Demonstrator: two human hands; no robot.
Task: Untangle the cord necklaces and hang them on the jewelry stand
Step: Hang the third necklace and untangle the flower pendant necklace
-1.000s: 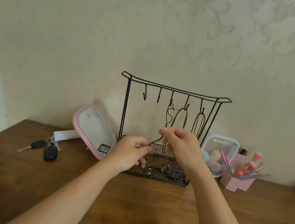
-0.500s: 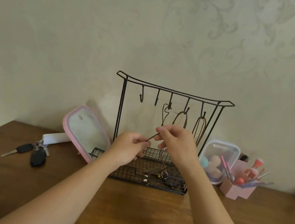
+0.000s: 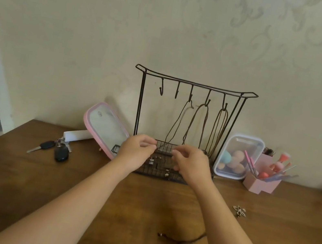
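Cord necklaces (image 3: 204,127): 3 hang from the jewelry stand (image 3: 139,107). Your left hand (image 3: 137,152) pinches the leftmost cord (image 3: 179,121) low at the stand's base, probably straightening it. Your right hand (image 3: 191,163) curls beside it, grip unclear. 1 loose cord (image 3: 180,241) waits in front of the stand.

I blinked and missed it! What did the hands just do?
The left hand and right hand sank to the jewelry stand basket, drawing the middle cord necklace straighter; the left hand pinches it. The two other hung necklaces and loose cord stayed.
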